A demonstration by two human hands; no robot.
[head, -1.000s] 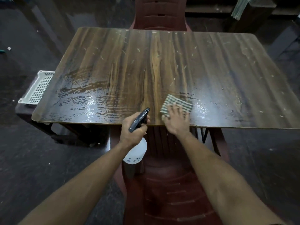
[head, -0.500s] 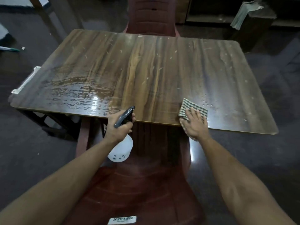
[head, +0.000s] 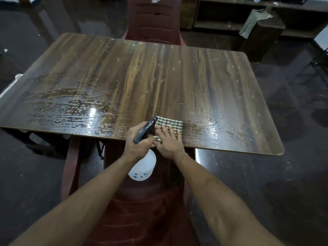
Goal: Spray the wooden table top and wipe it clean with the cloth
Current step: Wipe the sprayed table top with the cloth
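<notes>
At near table edge (head: 230, 151): right hand (head: 169, 141) flat on cloth (head: 170, 122), left hand (head: 140, 141) wrapping spray bottle (head: 142, 167), neck hidden.

Cloth (head: 170, 123) on table (head: 159, 77) near edge

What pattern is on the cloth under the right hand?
A green-and-white check on the cloth, seen in the head view.
</notes>
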